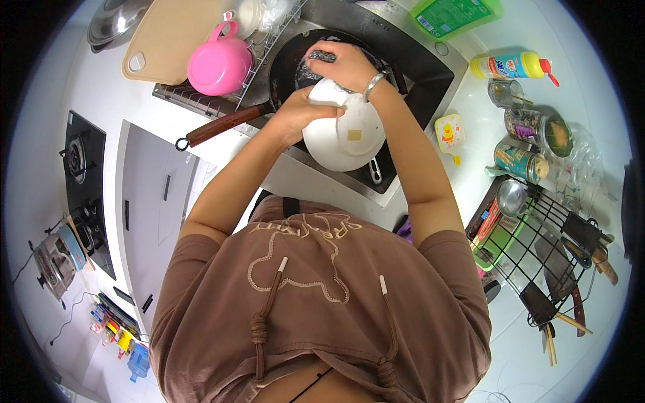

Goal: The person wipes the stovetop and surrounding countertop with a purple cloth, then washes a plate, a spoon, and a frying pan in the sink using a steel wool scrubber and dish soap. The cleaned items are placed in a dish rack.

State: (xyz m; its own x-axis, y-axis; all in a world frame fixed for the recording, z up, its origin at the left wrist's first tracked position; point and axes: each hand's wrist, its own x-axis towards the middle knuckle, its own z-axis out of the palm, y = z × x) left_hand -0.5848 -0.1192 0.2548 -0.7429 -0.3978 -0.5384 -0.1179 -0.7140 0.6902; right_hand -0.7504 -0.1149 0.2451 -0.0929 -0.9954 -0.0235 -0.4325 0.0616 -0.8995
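Note:
My left hand (307,113) grips the edge of a white bowl (337,146), its thumb on the outer side; the underside with a small tan sticker faces me. Curled over a steel wool scrubber (321,56), my right hand (347,63) is just beyond the bowl's far edge, with a silver bangle at the wrist. Beneath both hands a black wok (282,65) rests in the dark sink (426,75), its brown wooden handle (221,126) reaching over the counter at the left. What the wok holds is mostly hidden by my hands and the bowl.
On the left, a pink cup (220,65) and a beige cutting board (161,40) lean over a wire rack (216,103). A green bottle (453,17), a yellow-capped cleaner bottle (509,65) and glass jars (521,126) line the right. A black utensil rack (544,242) holds knives.

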